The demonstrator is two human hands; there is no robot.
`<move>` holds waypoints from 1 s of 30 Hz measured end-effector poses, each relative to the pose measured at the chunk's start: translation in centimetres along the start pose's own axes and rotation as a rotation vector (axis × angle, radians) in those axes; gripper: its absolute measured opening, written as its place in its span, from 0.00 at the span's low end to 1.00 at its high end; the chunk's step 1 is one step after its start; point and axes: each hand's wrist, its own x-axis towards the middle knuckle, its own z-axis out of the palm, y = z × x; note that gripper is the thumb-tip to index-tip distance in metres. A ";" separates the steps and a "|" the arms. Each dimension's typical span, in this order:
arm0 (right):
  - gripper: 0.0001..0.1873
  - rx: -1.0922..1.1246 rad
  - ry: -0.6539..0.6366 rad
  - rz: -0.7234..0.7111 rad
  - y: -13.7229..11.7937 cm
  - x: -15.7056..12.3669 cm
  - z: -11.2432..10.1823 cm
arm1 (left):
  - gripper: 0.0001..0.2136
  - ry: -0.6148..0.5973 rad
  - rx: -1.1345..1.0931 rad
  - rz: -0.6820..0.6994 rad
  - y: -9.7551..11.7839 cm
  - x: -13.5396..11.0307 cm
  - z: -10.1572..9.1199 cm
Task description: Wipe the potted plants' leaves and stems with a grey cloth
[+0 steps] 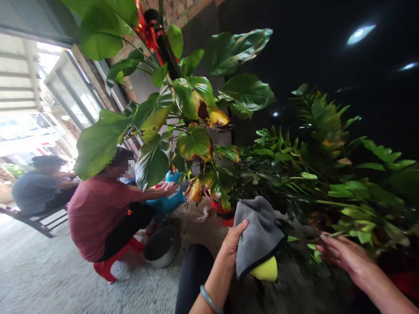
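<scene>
My left hand (236, 240) grips a grey cloth (257, 229) with dark edging, its thumb lying on top. A yellow part (266, 268) hangs out below the cloth, seemingly its other side. Off to the right, my right hand (343, 257) has its fingers closed around a plant stem (337, 234) low in the foliage; the fingertips are partly hidden. Green leaves (363, 231) surround that hand. In front of me stands a tall broad-leaved plant (193, 139), several of its leaves yellowed or browned at the edges.
To the left, a person in a red shirt (98, 213) sits on a red stool (108, 266), hands on a blue object (170, 198). A grey bucket (162, 248) stands on the floor nearby. Farther left another person (39, 185) sits on a bench (42, 222). A red pot (218, 203) stands among the plants.
</scene>
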 end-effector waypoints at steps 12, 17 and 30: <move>0.16 0.055 0.004 0.025 -0.6 -0.6 0.5 | 0.20 -0.035 0.089 0.150 0.9 -0.5 0.6; 0.17 -0.014 0.003 0.031 -1.0 -1.0 0.3 | 0.17 0.022 0.094 0.074 -0.8 0.7 -1.0; 0.18 0.041 0.015 0.040 -0.8 -1.0 0.6 | 0.18 -0.070 0.121 0.064 0.1 -0.8 -0.5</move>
